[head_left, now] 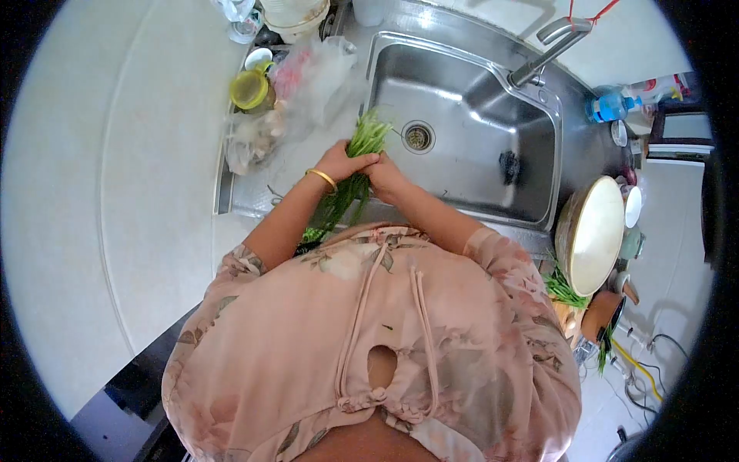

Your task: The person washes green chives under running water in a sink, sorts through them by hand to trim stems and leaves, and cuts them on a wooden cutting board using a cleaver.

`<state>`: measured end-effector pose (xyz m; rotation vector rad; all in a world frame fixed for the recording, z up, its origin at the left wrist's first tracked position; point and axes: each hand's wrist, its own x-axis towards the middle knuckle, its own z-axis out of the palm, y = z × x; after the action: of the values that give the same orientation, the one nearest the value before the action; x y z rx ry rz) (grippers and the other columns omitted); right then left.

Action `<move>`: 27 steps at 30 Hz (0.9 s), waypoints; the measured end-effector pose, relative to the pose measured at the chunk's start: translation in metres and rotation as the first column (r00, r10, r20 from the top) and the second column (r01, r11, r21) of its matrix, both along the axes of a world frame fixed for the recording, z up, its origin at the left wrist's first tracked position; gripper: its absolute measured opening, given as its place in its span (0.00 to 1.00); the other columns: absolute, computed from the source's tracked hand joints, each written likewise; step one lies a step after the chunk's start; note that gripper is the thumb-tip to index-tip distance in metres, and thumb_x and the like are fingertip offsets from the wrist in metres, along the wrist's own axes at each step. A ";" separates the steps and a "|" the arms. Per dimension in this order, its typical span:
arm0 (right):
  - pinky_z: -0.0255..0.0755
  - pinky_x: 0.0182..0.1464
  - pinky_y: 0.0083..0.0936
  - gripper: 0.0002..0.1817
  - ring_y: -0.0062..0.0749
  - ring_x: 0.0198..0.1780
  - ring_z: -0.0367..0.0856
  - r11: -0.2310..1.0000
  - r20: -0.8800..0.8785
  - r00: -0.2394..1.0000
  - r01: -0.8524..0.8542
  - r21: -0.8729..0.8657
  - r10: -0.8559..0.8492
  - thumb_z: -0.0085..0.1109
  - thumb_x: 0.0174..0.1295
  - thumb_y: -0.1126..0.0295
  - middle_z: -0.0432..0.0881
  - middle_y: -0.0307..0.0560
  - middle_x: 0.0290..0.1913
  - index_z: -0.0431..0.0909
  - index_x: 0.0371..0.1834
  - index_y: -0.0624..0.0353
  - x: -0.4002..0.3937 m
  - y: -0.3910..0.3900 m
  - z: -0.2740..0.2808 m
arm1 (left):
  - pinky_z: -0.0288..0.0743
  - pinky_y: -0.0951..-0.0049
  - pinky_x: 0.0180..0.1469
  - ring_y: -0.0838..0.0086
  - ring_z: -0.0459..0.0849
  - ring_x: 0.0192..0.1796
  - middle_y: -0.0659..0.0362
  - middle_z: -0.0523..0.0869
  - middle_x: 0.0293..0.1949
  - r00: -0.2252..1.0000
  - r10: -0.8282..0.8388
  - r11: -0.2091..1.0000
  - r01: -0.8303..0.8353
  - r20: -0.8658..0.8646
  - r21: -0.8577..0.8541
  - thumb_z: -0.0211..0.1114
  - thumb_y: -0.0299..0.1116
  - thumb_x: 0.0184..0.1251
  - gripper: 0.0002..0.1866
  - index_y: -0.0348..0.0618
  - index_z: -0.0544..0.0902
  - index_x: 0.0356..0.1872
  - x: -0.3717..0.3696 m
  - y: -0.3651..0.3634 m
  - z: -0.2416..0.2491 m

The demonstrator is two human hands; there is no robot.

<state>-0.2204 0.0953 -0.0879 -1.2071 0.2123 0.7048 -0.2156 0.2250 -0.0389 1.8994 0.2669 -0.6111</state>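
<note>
A bunch of leafy greens [369, 132] with long thin stems is held between my two hands at the left front edge of the sink. The pale ends point up toward the basin, while darker leaves hang down toward my body. My left hand [340, 162], with a gold bracelet at its wrist, is closed around the bunch from the left. From the right side my right hand [386, 177] grips the same bunch, its fingers partly hidden. Just beyond my hands lies the steel sink [462, 202], with its drain strainer [417, 137] and a dark clump [509, 167] on its floor.
A faucet [550, 58] rises at the back right. Crumpled plastic bags [327, 73] and a yellow-lidded jar [249, 91] occupy the left counter. To the right stand a large bowl [600, 235], more greens [566, 289], a brown pot [599, 316] and a blue bottle [608, 108].
</note>
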 end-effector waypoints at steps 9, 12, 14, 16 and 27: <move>0.43 0.67 0.39 0.35 0.59 0.69 0.43 0.827 0.730 0.635 0.249 -0.504 0.253 0.51 0.52 0.67 0.50 0.70 0.65 0.52 0.63 0.70 0.024 -0.035 0.154 | 0.70 0.71 0.50 0.73 0.77 0.46 0.58 0.78 0.44 0.985 0.173 0.585 -0.098 0.006 -0.805 0.67 0.35 0.53 0.24 0.41 0.72 0.51 0.021 -0.050 0.105; 0.36 0.67 0.49 0.43 0.59 0.70 0.36 0.700 0.756 0.491 0.346 -0.624 0.432 0.54 0.47 0.61 0.42 0.68 0.67 0.48 0.65 0.71 0.032 -0.075 0.215 | 0.71 0.71 0.49 0.72 0.77 0.46 0.57 0.79 0.44 0.986 0.163 0.402 -0.043 0.025 -0.915 0.65 0.32 0.55 0.21 0.41 0.72 0.50 0.035 -0.087 0.149; 0.30 0.64 0.59 0.47 0.61 0.70 0.32 0.595 0.768 0.416 0.485 -0.640 0.487 0.56 0.42 0.56 0.39 0.66 0.69 0.50 0.64 0.73 0.028 -0.103 0.255 | 0.71 0.72 0.49 0.71 0.77 0.46 0.57 0.79 0.44 0.988 0.150 0.321 -0.012 0.038 -0.947 0.64 0.31 0.55 0.20 0.41 0.73 0.49 0.044 -0.116 0.176; 0.30 0.63 0.61 0.47 0.61 0.70 0.33 0.522 0.757 0.341 0.565 -0.639 0.557 0.56 0.42 0.55 0.39 0.66 0.69 0.51 0.64 0.72 0.025 -0.135 0.280 | 0.71 0.72 0.49 0.71 0.77 0.46 0.57 0.79 0.44 0.985 0.163 0.304 0.003 0.055 -0.953 0.64 0.32 0.56 0.19 0.41 0.73 0.49 0.044 -0.145 0.198; 0.65 0.26 0.15 0.07 0.18 0.26 0.72 0.986 0.796 0.606 0.132 -0.100 0.000 0.57 0.57 0.73 0.75 0.38 0.25 0.76 0.35 0.65 0.020 -0.281 0.346 | 0.78 0.70 0.38 0.69 0.81 0.35 0.58 0.80 0.30 0.955 0.186 0.397 0.143 0.232 -0.906 0.64 0.28 0.55 0.12 0.42 0.74 0.41 0.003 -0.264 0.243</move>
<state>-0.2004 -0.1861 0.2584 -1.5446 -0.4570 0.0186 -0.2131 -0.0385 0.2038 0.8267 -0.2452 -0.3028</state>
